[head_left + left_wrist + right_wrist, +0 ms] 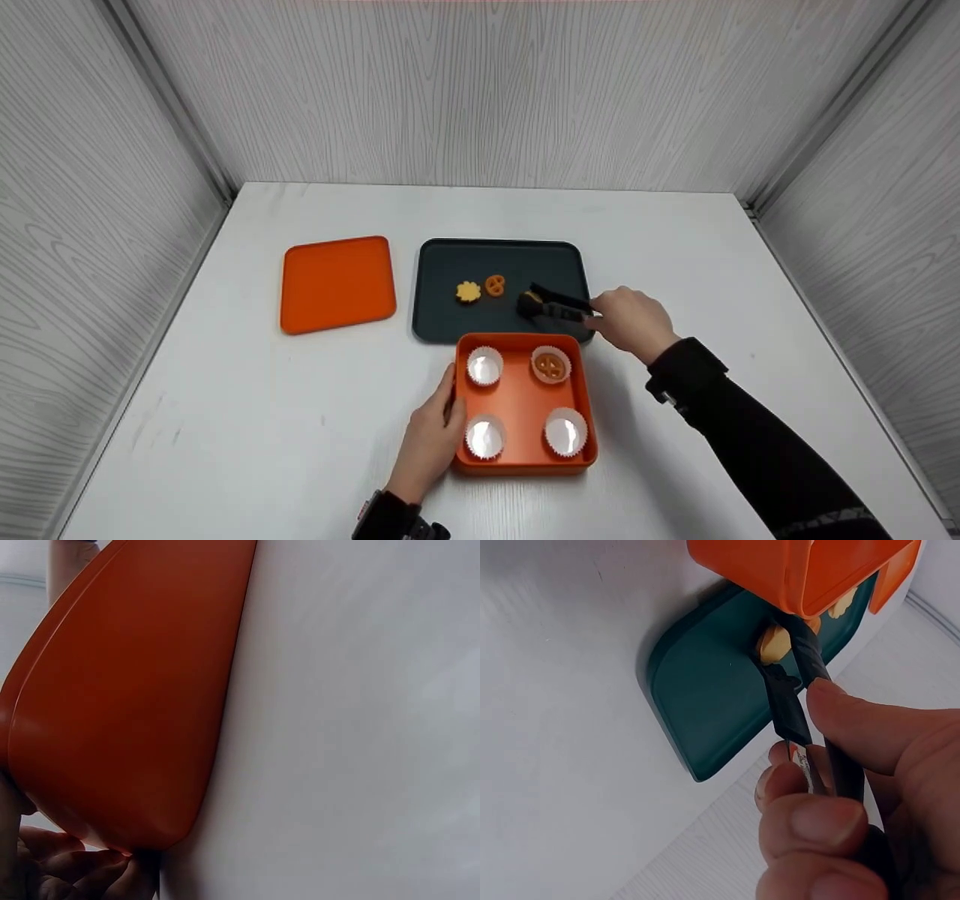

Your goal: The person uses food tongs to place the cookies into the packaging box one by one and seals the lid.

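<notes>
At its left wall, the orange box (523, 469) is gripped by my left hand (427, 442); fingers (82, 862) curl at its lower edge in the left wrist view. White paper cups (485, 437) stand in its corners, and the far right one holds a pretzel (550, 366). My right hand (636, 321) grips black tongs (566, 309), thumb along one arm. The tongs' tips are around a yellowish cookie (775, 645) over the right part of the dark green tray (450, 326). Left of them on the tray lie another pretzel (495, 285) and a flower-shaped cookie (468, 292).
A flat orange lid-like panel (337, 285) lies on the white table (225, 420) to the left of the tray. Grey wood-grain walls (480, 97) enclose the table at the back and sides. The box stands just in front of the tray.
</notes>
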The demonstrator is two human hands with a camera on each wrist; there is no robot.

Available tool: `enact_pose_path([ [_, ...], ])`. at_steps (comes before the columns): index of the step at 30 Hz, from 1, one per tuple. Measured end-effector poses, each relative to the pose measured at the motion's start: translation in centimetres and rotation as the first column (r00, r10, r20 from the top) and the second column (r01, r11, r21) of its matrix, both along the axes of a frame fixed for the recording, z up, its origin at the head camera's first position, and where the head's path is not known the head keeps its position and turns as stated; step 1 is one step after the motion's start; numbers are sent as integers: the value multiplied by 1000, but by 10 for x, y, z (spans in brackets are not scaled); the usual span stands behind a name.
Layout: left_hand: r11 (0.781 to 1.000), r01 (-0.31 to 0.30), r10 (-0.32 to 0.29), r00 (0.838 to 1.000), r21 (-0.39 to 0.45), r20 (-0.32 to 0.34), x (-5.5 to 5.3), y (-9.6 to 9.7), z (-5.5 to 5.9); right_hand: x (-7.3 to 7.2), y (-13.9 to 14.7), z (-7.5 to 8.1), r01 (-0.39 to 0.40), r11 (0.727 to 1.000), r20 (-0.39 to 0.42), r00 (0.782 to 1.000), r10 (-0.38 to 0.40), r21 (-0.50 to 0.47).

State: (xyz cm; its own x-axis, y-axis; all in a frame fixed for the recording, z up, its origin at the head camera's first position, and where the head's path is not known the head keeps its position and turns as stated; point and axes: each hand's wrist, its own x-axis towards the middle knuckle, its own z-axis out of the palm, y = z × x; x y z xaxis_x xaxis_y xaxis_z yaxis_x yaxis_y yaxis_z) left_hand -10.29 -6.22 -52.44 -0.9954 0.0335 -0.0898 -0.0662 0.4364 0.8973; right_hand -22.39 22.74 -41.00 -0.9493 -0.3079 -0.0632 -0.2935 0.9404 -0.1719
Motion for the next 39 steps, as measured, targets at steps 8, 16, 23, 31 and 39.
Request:
enact_pose_path([
  [8, 1000, 3, -3, 1000, -1, 3, 0, 0, 1, 3, 4, -7, -32, 999, -80, 996, 32, -9],
  [16, 1000, -2, 2, 1000, 9, 11, 0, 0, 0, 11, 12, -6, -48, 997, -160, 986, 39, -55],
  [23, 1000, -3, 3, 1000, 24, 14, 0, 0, 0, 19, 17, 1, -68, 994, -197, 979, 51, -81],
  [31, 1000, -2, 2, 1000, 22, -13, 1, 0, -1, 34, 18, 10, -90, 992, -240, 969, 66, -93],
  [39, 1000, -4, 3, 1000, 31, 22, -1, 0, -2, 52, 12, 17, -166, 981, -275, 952, 132, -104],
])
